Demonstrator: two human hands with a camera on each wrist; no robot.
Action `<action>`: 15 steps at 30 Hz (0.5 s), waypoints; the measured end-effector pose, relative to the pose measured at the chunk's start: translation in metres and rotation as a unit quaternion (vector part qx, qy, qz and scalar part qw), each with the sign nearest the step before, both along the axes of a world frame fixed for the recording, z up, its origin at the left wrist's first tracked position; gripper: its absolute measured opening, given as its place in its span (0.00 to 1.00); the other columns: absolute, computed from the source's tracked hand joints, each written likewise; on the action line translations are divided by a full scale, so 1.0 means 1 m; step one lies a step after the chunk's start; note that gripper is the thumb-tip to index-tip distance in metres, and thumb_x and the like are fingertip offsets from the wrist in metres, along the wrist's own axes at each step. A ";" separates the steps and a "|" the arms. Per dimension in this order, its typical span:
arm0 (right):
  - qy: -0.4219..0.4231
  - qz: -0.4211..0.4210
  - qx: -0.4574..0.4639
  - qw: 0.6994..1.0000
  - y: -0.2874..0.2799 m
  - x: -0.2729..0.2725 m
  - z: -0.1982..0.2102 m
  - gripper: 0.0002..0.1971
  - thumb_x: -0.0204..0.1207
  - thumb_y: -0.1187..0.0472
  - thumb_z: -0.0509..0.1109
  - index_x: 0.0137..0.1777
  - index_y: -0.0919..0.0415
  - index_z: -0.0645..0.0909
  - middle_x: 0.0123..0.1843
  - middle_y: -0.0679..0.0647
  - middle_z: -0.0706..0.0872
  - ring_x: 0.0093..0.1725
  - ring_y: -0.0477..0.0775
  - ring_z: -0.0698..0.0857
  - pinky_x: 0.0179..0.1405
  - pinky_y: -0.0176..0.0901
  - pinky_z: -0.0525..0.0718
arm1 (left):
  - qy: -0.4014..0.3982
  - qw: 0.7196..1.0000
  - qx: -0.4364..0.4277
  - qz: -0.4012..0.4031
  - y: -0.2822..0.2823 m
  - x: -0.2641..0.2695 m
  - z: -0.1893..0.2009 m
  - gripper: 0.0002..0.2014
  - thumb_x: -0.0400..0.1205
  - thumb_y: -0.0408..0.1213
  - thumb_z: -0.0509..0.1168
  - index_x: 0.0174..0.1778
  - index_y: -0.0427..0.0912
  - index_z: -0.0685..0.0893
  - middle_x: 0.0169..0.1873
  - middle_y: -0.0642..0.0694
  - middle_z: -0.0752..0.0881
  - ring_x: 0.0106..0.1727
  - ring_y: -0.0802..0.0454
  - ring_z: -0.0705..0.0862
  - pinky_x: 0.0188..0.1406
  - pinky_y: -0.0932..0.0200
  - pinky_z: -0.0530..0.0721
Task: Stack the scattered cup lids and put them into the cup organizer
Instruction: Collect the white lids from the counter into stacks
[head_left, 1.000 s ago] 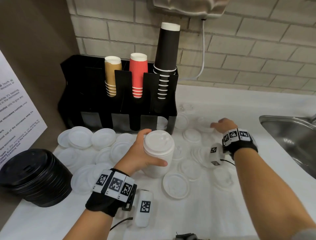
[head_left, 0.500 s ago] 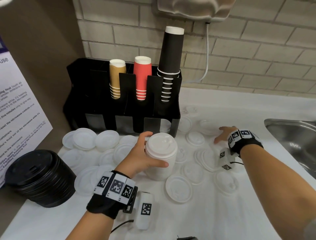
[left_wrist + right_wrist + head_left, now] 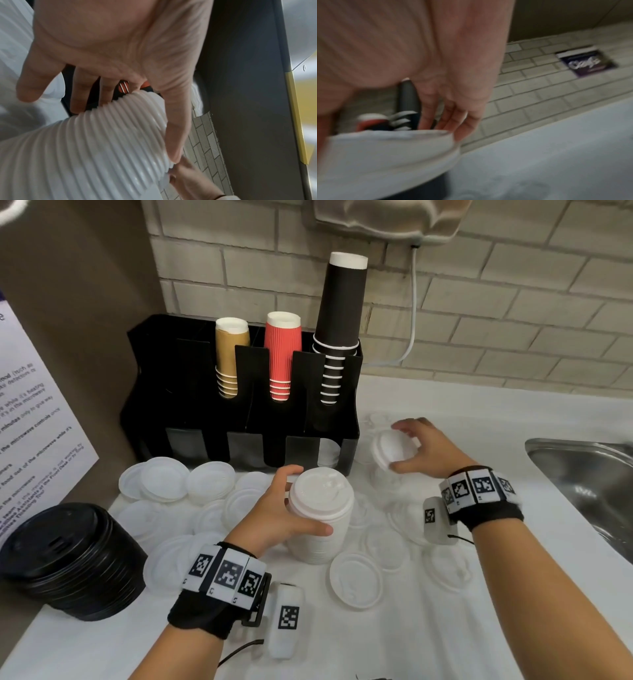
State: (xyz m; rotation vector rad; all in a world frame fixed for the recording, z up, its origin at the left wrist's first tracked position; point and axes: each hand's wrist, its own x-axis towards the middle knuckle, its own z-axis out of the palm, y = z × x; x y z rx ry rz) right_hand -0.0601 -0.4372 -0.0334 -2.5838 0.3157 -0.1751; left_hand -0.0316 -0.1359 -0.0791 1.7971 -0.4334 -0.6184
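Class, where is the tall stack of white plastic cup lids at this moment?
In the head view the tall stack of white plastic cup lids stands mid-counter, gripped by the left hand, just in front of the black cup organizer, with loose white lids around it.

My tall stack of white lids (image 3: 320, 518) stands upright on the counter just in front of the black cup organizer (image 3: 191, 405), its ribbed side showing. One white lid (image 3: 390, 451) is tilted on edge in the air at the organizer's right front corner. More white lids (image 3: 356, 580) lie flat, scattered before the organizer.
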 end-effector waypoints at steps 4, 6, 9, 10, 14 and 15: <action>-0.013 0.123 0.166 0.978 0.046 -0.006 0.010 0.28 0.66 0.66 0.81 0.62 0.43 0.78 0.59 0.45 0.79 0.59 0.44 0.78 0.49 0.31 0.80 | 0.005 1.000 0.006 -0.012 0.000 0.001 0.002 0.47 0.64 0.30 0.84 0.72 0.62 0.64 0.60 0.59 0.75 0.59 0.58 0.77 0.53 0.61 0.79; 0.006 0.176 0.187 0.966 0.062 -0.008 0.014 0.26 0.68 0.67 0.80 0.62 0.43 0.79 0.60 0.44 0.80 0.58 0.42 0.79 0.50 0.32 0.81 | 0.008 1.000 0.014 -0.015 0.001 0.001 0.002 0.51 0.63 0.30 0.84 0.74 0.61 0.61 0.61 0.58 0.74 0.63 0.53 0.77 0.62 0.55 0.79; 0.025 0.232 0.184 0.955 0.082 -0.010 0.019 0.24 0.68 0.64 0.78 0.63 0.46 0.81 0.60 0.41 0.82 0.58 0.40 0.79 0.49 0.28 0.79 | 0.017 1.000 0.011 -0.016 0.001 0.000 0.002 0.49 0.64 0.30 0.83 0.72 0.61 0.61 0.63 0.55 0.75 0.64 0.52 0.77 0.65 0.50 0.80; 0.026 0.244 0.180 0.952 0.088 -0.010 0.019 0.23 0.68 0.64 0.78 0.62 0.47 0.81 0.59 0.40 0.82 0.56 0.36 0.79 0.49 0.25 0.78 | 0.019 1.000 0.007 -0.018 0.001 0.000 0.001 0.47 0.64 0.30 0.83 0.70 0.61 0.63 0.63 0.55 0.76 0.64 0.53 0.78 0.64 0.51 0.81; 0.031 0.270 0.137 0.953 0.103 -0.008 0.021 0.23 0.69 0.67 0.79 0.63 0.51 0.84 0.58 0.48 0.83 0.56 0.37 0.80 0.50 0.23 0.76 | 0.023 1.000 -0.003 -0.019 0.000 0.001 0.001 0.45 0.64 0.31 0.83 0.70 0.59 0.66 0.63 0.53 0.78 0.62 0.54 0.79 0.62 0.52 0.82; 0.034 0.270 0.127 0.954 0.105 -0.008 0.022 0.23 0.68 0.67 0.79 0.63 0.51 0.84 0.58 0.52 0.83 0.57 0.42 0.80 0.51 0.24 0.76 | 0.022 1.000 -0.004 -0.019 0.000 0.001 0.001 0.45 0.64 0.31 0.84 0.70 0.59 0.66 0.63 0.53 0.79 0.62 0.55 0.79 0.61 0.53 0.82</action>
